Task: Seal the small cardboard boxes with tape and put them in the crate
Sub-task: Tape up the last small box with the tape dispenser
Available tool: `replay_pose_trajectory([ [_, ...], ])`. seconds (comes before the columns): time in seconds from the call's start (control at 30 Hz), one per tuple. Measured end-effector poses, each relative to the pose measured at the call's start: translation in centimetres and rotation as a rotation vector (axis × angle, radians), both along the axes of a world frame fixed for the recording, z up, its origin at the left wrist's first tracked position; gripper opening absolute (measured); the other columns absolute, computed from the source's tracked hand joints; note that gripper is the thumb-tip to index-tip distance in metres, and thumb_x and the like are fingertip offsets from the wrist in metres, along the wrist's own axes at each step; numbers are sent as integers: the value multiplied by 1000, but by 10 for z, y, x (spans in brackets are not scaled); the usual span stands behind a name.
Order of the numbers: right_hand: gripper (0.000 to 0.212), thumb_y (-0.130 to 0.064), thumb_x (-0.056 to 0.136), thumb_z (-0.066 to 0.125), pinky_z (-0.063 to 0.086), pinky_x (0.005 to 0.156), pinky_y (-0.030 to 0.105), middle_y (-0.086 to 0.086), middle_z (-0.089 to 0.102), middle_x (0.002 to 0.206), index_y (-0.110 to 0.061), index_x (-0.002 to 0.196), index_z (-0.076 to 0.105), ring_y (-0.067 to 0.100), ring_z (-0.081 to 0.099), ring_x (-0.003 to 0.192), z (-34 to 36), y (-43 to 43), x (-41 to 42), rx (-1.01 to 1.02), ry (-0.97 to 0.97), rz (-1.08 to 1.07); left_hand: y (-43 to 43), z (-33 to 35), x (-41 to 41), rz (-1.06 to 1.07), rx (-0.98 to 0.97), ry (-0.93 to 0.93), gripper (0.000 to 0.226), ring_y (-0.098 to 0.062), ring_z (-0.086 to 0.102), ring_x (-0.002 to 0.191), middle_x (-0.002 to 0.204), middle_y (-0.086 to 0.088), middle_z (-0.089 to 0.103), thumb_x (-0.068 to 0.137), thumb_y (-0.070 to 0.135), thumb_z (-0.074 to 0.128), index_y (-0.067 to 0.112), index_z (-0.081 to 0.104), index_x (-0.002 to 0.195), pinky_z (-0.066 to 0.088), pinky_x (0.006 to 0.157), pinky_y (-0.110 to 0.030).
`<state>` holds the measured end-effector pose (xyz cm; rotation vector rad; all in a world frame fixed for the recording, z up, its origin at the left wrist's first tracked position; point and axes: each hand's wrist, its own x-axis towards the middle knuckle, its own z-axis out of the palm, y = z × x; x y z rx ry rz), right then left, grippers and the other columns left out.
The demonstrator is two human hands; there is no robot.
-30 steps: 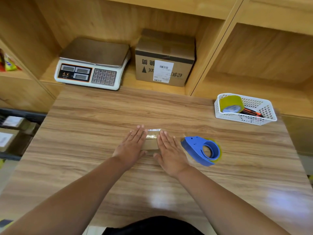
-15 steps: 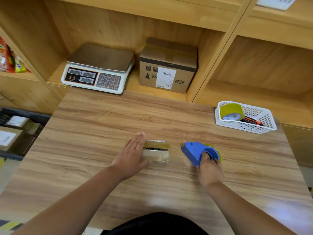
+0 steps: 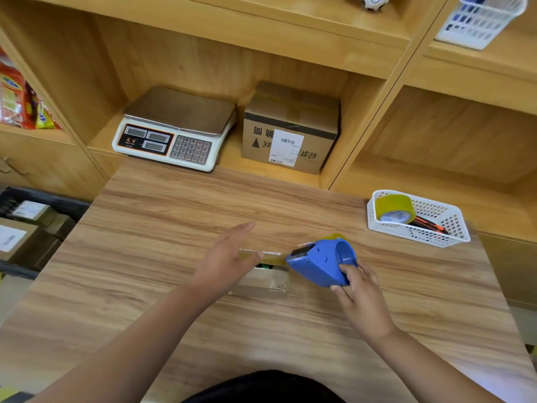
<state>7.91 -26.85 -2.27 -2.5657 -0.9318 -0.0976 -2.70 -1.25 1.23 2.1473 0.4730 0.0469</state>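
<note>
A small flat cardboard box [image 3: 266, 279] lies in the middle of the wooden table [image 3: 145, 257]. My left hand [image 3: 226, 261] rests flat on the box's left part with straight fingers, hiding that end. My right hand [image 3: 359, 295] grips a blue tape dispenser [image 3: 322, 261] with a yellowish roll, its front end at the box's right edge, above the table. At the far left, beside and below the table, a dark crate [image 3: 43, 199] holds several labelled cardboard boxes [image 3: 17, 238].
A white basket [image 3: 436, 231] with a tape roll [image 3: 393, 209] and pens stands at the table's back right. On the shelf behind are a weighing scale [image 3: 174, 132] and a larger labelled carton [image 3: 290, 128]. Snack packets [image 3: 17, 97] fill the left shelf.
My right hand left the box, reached right, took the blue dispenser and lifted it to the box's right edge. My left hand stayed on the box. The camera tilted up.
</note>
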Motion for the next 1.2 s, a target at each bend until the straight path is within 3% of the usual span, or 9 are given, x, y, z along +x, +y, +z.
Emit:
replay_pose_trajectory([
  [0.13,36,-33,83,47,13,111,19,7,68,91,-4,98,64,22,41,111,10,-2,-6,10,-17,111,-7,18,8,-163,-4,-32,65,4,18,136,150,12,31,89,25,64,27,33,146,14,106,-9],
  [0.27,22,-27,82,50,14,114,21,1,66,87,-15,101,54,18,47,102,26,2,-14,61,-88,219,-8,23,9,-270,6,-42,67,13,11,127,149,15,28,89,24,64,29,31,147,2,93,8],
  [0.47,23,-23,82,51,15,117,29,-3,64,93,-20,105,48,11,51,100,33,1,-18,33,-90,312,-8,29,9,-214,-46,-44,62,10,24,127,133,23,41,83,24,71,32,45,138,21,101,-9],
  [0.6,22,-26,84,50,14,117,30,-6,62,93,-21,105,48,9,52,99,34,3,-19,16,-58,314,-7,27,8,-67,-100,-45,14,5,52,96,93,23,63,81,26,73,34,71,92,42,83,-14],
  [0.7,23,-28,86,49,12,117,27,-6,61,93,-21,107,48,10,50,104,38,6,-20,9,-22,306,-5,24,7,44,-203,-43,15,3,56,65,79,15,69,80,24,74,33,70,69,50,73,-29],
  [0.87,37,-35,84,41,17,110,14,-13,50,117,-27,120,50,0,33,125,49,17,-22,62,176,261,0,19,7,118,-303,-19,12,-7,60,70,80,3,72,80,17,74,22,71,70,51,71,-30],
  [0.97,48,-40,77,37,18,97,3,-29,42,121,-42,125,38,-12,33,113,59,28,-15,83,288,227,3,15,8,175,-384,-13,16,-1,52,57,62,11,66,82,14,72,19,69,67,43,58,-17],
  [1.07,60,-54,74,49,21,96,10,-33,43,118,-31,129,48,-24,30,106,67,39,-7,11,218,298,5,14,6,267,-521,-2,14,5,57,58,61,13,68,82,11,71,13,69,68,42,63,-12],
  [1.2,78,-68,59,61,21,95,16,-28,48,113,-32,128,50,-15,33,94,75,51,1,-120,140,352,9,7,3,355,-610,28,15,-8,61,70,66,7,69,82,13,72,13,68,67,46,72,-21],
])
